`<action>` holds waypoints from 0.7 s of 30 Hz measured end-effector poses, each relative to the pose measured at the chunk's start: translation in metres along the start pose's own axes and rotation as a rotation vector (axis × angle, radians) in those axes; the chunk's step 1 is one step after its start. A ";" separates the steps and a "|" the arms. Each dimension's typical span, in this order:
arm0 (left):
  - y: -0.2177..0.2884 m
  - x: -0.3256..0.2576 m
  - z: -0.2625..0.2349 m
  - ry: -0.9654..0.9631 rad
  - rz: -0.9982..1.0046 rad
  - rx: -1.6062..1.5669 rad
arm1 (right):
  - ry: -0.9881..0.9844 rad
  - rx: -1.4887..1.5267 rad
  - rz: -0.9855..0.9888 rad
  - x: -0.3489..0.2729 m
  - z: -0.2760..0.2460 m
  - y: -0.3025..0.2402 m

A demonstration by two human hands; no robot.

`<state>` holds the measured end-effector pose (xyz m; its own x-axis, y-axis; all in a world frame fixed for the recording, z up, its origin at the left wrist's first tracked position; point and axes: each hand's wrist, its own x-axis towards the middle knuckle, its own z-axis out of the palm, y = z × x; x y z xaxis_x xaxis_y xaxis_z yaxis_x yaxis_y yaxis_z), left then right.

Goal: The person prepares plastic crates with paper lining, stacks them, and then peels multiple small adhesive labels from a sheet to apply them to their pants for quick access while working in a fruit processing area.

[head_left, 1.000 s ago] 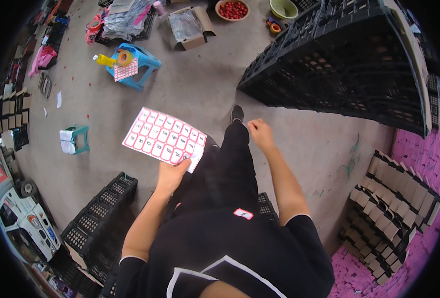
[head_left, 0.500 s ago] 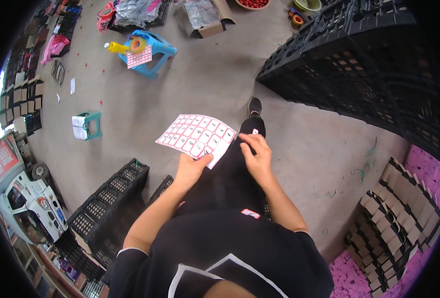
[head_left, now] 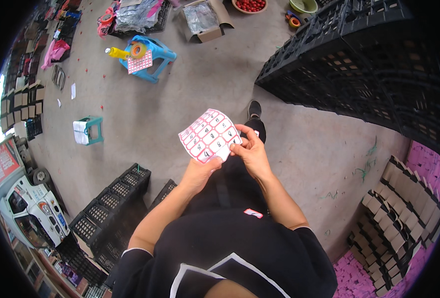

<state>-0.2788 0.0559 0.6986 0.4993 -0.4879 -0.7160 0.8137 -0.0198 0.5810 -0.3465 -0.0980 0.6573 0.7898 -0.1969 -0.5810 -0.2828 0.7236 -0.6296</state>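
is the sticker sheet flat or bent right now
Bent. The sticker sheet curves in the hands: the left hand grips its lower edge, and the right hand pinches the lower right corner, which curls up.

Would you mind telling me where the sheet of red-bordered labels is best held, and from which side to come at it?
Probably by its near bottom edge, coming from below. The label sheet is thin and flexible, fanning up and away from the person. The left hand pinches that lower edge from beneath, and the right hand meets its lower right corner, so the printed face stays uncovered.
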 end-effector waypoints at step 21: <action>-0.011 -0.002 0.002 0.124 0.415 0.463 | 0.065 -0.643 -0.311 -0.015 0.017 -0.002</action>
<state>-0.2899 0.0554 0.6945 0.7993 -0.4315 -0.4182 0.3454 -0.2395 0.9074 -0.3485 -0.0846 0.6762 0.8579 -0.3839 -0.3416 -0.3300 0.0980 -0.9389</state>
